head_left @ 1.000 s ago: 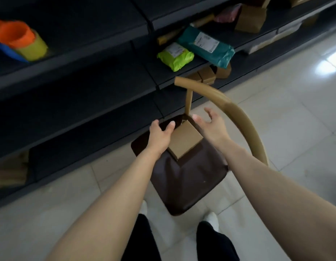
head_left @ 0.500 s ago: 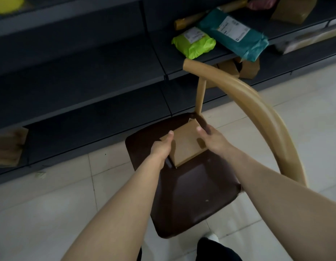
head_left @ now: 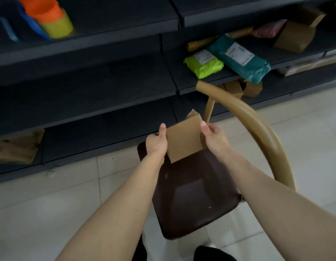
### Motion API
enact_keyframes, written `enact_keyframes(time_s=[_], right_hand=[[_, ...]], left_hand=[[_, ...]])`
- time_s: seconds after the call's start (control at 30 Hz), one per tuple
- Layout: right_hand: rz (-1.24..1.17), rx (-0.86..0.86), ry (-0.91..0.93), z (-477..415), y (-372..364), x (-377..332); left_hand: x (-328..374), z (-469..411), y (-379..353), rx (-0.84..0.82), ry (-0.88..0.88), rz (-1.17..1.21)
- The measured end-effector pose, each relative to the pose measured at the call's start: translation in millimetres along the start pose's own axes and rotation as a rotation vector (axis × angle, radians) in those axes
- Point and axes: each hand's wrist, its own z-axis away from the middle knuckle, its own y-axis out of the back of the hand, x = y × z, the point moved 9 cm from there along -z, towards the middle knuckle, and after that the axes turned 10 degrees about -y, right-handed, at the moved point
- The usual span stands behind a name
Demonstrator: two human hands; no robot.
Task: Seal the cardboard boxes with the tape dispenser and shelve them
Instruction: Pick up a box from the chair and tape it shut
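Left grip and right grip each clasp one side of the small cardboard box, over the chair seat; squeeze evenly; carry it level to the shelf.

We hold the box between our left hand and right hand, above the chair seat, shelves behind.

The left hand and the right hand are bare, with short, plain thumbnails. Both forearms are bare as far as the lower edge of the view. Beneath them show black trousers and a bit of white footwear, shoe or sock unclear.
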Motion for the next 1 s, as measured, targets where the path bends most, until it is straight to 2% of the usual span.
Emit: enact_keyframes(time_s=[0.3,0.53,0.73,1.0], right_hand=[[-0.107,-0.056,0.225,95,-9,-177],[-0.129,-0.131,0.411,150,-64,-316],[-0.152,-0.222,0.485,183,-154,-397],[-0.161,-0.310,0.407,194,-289,-442]], left_hand=[[156,51,132,0.220,-0.248,0.110],[251,56,252,0.326,-0.417,0.207],[289,30,361,0.388,-0.482,0.246],[287,-39,484,0.379,-0.440,0.206]])
